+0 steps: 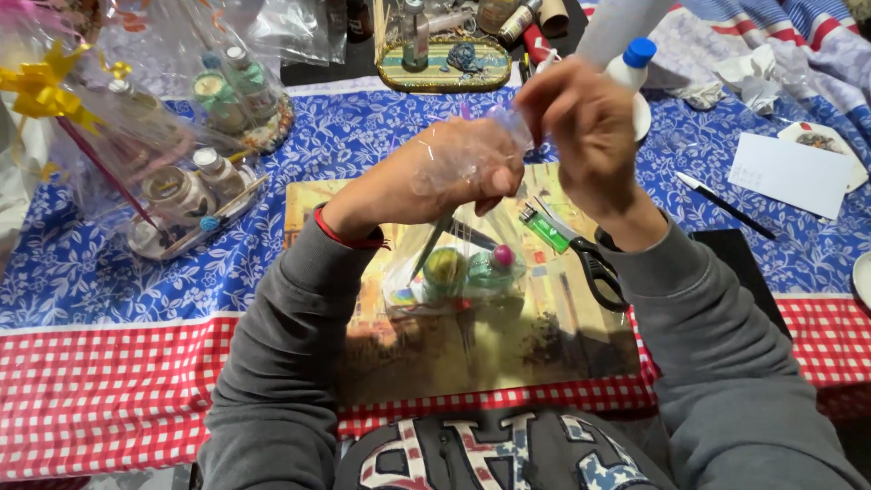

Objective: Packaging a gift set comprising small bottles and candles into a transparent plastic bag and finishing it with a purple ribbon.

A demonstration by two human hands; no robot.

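On blue floral tablecloth (pixel 363 136), painted board (pixel 508 354)

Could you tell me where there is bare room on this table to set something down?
Bare cloth lies near the table edge left of the picture mat, and between scissors and white card. The far side is crowded with wrapped gift baskets and bottles.
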